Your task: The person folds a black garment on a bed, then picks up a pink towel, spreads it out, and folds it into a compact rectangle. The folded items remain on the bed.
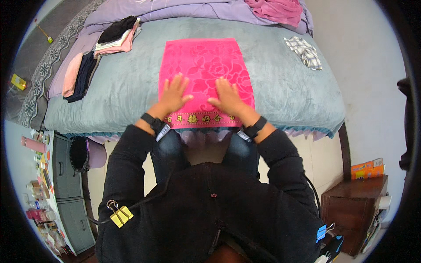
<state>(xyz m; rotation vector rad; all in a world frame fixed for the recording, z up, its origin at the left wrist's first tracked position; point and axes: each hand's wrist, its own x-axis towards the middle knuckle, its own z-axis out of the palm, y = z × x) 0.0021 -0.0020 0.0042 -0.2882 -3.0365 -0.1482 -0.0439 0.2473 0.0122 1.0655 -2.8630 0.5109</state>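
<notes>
A bright pink towel with a raised flower pattern lies spread out on the grey-blue bed cover. Its near edge carries a patterned border and reaches the front edge of the bed. My left hand rests on the left half of the towel, fingers spread. On the right half lies my right hand, also flat with fingers apart. Neither hand holds anything. Dark bands are strapped round both wrists.
Folded clothes sit in a stack at the bed's far left, with more folded garments nearer. A checked cloth lies at right. Purple bedding spans the back. A bin and drawer cabinet stand at left, a brown cabinet at right.
</notes>
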